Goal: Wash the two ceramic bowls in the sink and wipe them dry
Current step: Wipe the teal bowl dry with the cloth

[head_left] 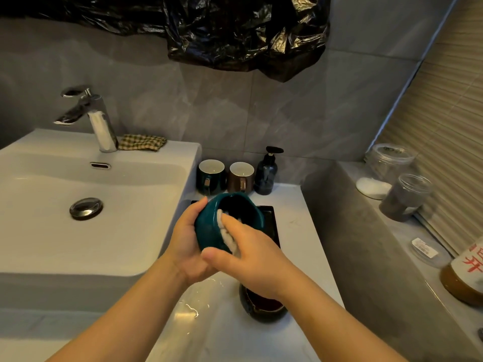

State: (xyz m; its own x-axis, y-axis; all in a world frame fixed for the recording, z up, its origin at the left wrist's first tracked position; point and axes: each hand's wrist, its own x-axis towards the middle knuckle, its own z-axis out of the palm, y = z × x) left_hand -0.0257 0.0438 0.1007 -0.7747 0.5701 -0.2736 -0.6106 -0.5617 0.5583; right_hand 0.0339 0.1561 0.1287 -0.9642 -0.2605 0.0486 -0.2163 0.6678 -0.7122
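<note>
While left hand grips teal bowl | right hand pinches cloth, fingertips hidden

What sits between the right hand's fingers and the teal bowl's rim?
A white cloth, pressed by the right hand against the teal bowl, in the head view.
</note>
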